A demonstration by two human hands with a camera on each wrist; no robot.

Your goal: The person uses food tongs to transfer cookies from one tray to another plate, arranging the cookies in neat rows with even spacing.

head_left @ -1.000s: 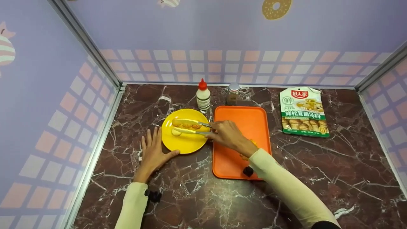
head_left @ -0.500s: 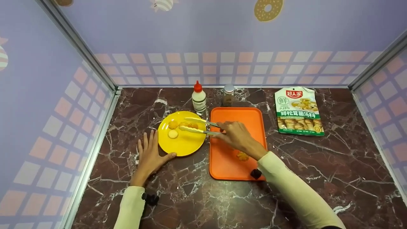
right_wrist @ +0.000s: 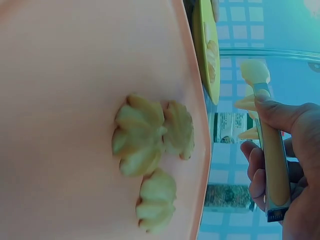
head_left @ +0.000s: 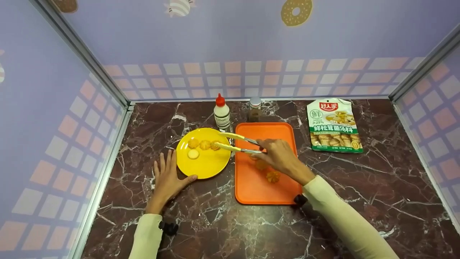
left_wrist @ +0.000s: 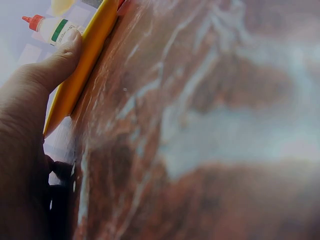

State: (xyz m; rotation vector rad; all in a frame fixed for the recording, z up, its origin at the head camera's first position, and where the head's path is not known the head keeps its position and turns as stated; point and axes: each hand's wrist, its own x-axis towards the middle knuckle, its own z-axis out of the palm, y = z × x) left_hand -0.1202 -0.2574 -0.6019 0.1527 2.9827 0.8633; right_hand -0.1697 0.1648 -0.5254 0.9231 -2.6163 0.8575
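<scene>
Since the earlier frames the tongs [head_left: 237,142] have drawn back from the middle of the yellow plate [head_left: 205,166] toward the orange tray [head_left: 251,189], and their tips now stand over the plate's right edge, apart and holding nothing. Three ridged cookies [head_left: 205,144] now lie in a row on the plate's far half, with a pale round piece [head_left: 193,154] just in front of them. The right hand [head_left: 278,156] has its grip closed around the tongs' handle, thumb on top as the right wrist view shows, while the tips stay spread. The left hand [head_left: 166,178] lies flat on the bench [head_left: 222,223] with straight fingers, its thumb pressed against the plate's near rim, which steadies the plate. More cookies [head_left: 273,176] remain on the tray just below the right hand; the wrist view shows three of them [right_wrist: 150,145] bunched and touching. To do the next pick well, I judge the tips should straddle a single cookie at the outside of the cluster, come down level, and squeeze lightly, since the ridged pieces look brittle and a hard pinch could crumble one. Holding the thumb on the rim would keep the plate from sliding. A squeeze bottle [head_left: 221,114], a spice jar [head_left: 254,108] and a soup packet [head_left: 334,126] stand behind, well apart from the work.
</scene>
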